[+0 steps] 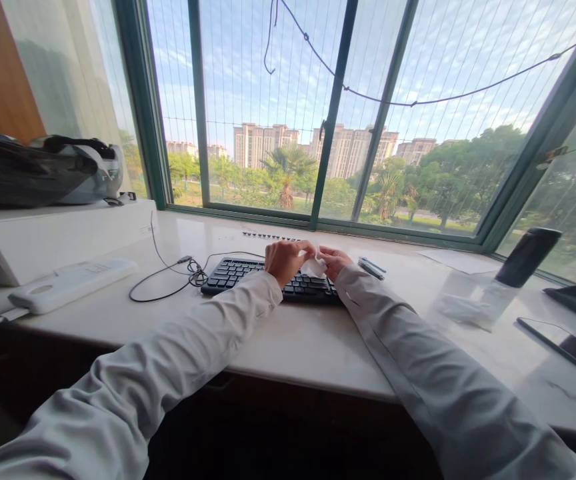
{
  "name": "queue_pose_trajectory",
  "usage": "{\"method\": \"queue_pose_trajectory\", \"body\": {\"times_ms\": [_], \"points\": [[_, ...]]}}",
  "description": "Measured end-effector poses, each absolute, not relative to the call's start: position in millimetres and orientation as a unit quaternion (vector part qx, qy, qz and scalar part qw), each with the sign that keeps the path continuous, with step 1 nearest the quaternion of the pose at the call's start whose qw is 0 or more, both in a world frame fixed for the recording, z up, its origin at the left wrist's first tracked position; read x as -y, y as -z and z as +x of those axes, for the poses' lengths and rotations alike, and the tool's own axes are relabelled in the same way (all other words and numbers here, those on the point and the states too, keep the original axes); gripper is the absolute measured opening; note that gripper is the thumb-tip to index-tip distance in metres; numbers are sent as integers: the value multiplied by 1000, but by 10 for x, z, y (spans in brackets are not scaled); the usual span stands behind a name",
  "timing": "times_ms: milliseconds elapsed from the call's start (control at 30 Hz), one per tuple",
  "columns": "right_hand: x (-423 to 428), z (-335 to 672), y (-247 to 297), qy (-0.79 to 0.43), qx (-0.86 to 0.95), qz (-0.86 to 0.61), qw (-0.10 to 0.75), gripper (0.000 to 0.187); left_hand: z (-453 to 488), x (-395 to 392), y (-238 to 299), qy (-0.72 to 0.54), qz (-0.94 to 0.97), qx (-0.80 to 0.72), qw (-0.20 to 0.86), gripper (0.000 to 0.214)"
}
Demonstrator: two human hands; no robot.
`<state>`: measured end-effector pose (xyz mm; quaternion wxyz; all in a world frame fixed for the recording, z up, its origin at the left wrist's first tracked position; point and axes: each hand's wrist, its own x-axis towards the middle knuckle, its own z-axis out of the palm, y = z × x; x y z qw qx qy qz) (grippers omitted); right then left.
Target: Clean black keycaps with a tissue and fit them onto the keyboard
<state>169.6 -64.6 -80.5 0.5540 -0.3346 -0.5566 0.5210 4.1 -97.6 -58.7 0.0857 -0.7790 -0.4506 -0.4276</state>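
Note:
Over a black keyboard (233,272), my left hand (287,261) and my right hand (335,261) meet, their fingers pinched together. Between them is a thin, crumpled white tissue (314,268), gripped from both sides. Part of the keyboard's middle and right is hidden behind the hands and sleeves. Behind it lies a row of small dark pieces (268,235) that look like removed keycaps. Just right of my right hand are a few slim, pen-like tools (371,268).
A coiled black cable (195,273) lies left of the keyboard. Further left are a white power strip (73,283) and a white box (68,240) bearing dark bags. To the right stand a black cylinder (529,257), a clear plastic bag (465,308) and a phone (565,347).

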Motion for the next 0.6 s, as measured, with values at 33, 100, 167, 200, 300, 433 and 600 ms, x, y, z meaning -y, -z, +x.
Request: {"method": "queue_pose_trajectory", "body": {"times_ms": [33,100,167,200,300,433,600], "points": [[647,1705,800,-528,549,-333,556,36,44,982,587,434,-778,446,89,23],[644,1720,796,-539,535,-329,561,37,52,986,588,447,-777,434,91,20],[628,1737,803,-532,521,-343,572,36,57,982,590,453,-778,426,87,17],[614,1747,809,-522,511,-356,583,34,59,978,593,454,-778,425,84,17],[554,1782,827,-483,480,-395,617,30,58,960,608,454,-778,428,80,19],[461,1811,845,-449,445,-431,644,28,52,941,626,457,-770,438,79,20],[430,1819,897,-425,461,-449,636,32,55,950,615,451,-774,440,57,21]]}}
